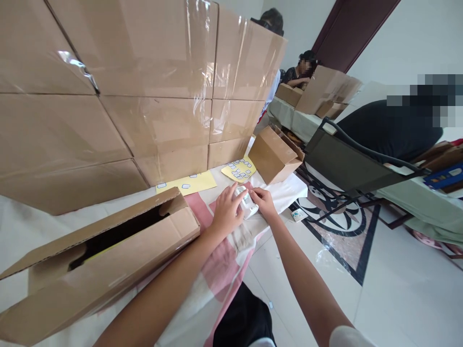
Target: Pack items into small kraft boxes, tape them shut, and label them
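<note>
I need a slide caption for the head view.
Left hand and right hand at a small white object near an open cardboard box.

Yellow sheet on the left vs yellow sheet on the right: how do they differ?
Outline: the left sheet shows straight edges; the right sheet has a rounded near edge.
Marks: the left sheet shows only a few patches, the right sheet many, clustered.
Place: the left sheet is nearer the long open box, the right sheet nearer the small box.
Shared: yellow, with white, dark-outlined patches.
</note>
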Demonstrator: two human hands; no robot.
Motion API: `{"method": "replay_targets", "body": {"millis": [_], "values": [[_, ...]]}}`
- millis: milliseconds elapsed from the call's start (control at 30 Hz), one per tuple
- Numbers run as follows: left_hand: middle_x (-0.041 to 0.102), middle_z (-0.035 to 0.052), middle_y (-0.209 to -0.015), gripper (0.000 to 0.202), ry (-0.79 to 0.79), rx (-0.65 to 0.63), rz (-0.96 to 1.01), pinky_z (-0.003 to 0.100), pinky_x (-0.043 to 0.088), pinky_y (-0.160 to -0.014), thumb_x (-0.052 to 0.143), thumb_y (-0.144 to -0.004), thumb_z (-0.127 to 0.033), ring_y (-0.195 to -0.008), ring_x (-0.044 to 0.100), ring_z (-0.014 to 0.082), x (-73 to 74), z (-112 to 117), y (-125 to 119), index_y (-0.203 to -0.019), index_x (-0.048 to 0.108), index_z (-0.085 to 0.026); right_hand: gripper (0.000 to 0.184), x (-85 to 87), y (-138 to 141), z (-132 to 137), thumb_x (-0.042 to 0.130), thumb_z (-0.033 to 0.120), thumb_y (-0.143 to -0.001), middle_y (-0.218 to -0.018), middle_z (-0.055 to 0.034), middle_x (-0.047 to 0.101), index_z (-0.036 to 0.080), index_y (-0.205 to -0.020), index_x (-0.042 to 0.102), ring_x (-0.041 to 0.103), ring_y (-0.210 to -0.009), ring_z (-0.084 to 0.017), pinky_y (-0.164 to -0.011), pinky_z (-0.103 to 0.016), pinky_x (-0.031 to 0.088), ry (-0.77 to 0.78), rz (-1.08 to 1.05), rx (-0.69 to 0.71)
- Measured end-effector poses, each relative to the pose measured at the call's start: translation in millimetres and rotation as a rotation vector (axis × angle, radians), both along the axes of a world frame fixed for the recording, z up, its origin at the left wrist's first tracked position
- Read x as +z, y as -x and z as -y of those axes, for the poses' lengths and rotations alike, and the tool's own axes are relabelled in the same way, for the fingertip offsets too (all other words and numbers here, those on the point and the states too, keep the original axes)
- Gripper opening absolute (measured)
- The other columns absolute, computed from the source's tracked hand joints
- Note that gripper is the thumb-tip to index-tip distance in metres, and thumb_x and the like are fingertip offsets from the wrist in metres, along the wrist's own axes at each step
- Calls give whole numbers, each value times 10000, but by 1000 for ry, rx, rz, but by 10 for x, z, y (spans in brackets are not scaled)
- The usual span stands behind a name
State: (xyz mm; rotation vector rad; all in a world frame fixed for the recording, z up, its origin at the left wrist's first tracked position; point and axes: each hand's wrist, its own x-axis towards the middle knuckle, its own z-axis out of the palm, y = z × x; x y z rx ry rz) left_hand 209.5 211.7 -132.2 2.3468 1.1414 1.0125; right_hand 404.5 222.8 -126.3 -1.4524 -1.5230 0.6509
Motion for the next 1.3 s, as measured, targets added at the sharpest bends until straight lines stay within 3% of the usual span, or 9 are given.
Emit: {"method": "replay_targets", "body": {"millis": [167, 467, 667, 800, 900, 1033, 1167, 1300], "values": [[403, 103, -1589, 782, 31, 19, -19, 480, 418, -1150, 458, -775, 17, -1443, 419, 286, -24, -1, -3, -1491, 474, -298, 374, 18, 20, 24, 606, 518, -893, -667, -14, 628, 182, -762, 708, 515, -629, -176, -594, -298, 401, -1, -26, 0], [432, 132, -1557, 707, -9, 55, -94, 477, 435, -1122, 458, -836, -22, -1376, 482, 308, 23, 30, -31, -1499, 445, -268, 381, 82, 35, 84, 580, 522, -917, -675, -25, 626, 195, -754, 690, 543, -646, -187, -629, -318, 437, -41, -48, -3], [465, 127, -1544, 718, 30, 73, -123, 612, 345, -1183, 436, -831, -7, -1406, 465, 318, 53, 22, -26, -1489, 449, -295, 376, 89, 3, 116, 561, 526, -923, -747, -46, 639, 213, -748, 672, 595, -727, -212, -742, -357, 499, -80, -80, 22], [486, 104, -1536, 739, 55, 78, -119, 625, 323, -1198, 434, -819, 8, -1393, 484, 299, 68, 10, -18, -1485, 446, -310, 334, 81, 58, 202, 534, 521, -933, -888, -63, 645, 218, -948, 676, 621, -803, -224, -793, -377, 523, -137, -88, -18], [488, 89, -1540, 746, 76, 70, -113, 630, 315, -1203, 439, -807, 20, -1377, 500, 296, 79, 1, -8, -1471, 460, -318, 314, 66, 155, 337, 549, 465, -933, -1024, -80, 644, 230, -1124, 633, 633, -924, -243, -839, -390, 522, -230, 10, -92], [487, 84, -1544, 742, 93, 68, -100, 622, 312, -1208, 439, -818, 16, -1386, 497, 298, 85, 6, 0, -1476, 462, -327, 292, 34, 268, 474, 595, 365, -912, -1071, -89, 619, 234, -1173, 608, 614, -975, -253, -801, -388, 506, -316, 195, -126], [483, 82, -1548, 733, 86, 74, -89, 622, 314, -1208, 457, -832, -7, -1398, 490, 300, 64, 9, -3, -1489, 452, -334, 435, 1, 299, 477, 623, 336, -895, -1186, -123, 577, 230, -1308, 533, 595, -1024, -271, -825, -425, 525, -378, 330, -43], [469, 82, -1564, 701, 74, 73, -109, 617, 320, -1206, 479, -863, -46, -1398, 490, 298, 41, 6, -2, -1500, 439, -335, 367, -11, 300, 460, 623, 308, -914, -1193, -129, 574, 230, -1266, 552, 585, -1118, -297, -874, -460, 532, -413, 406, 28]]}}
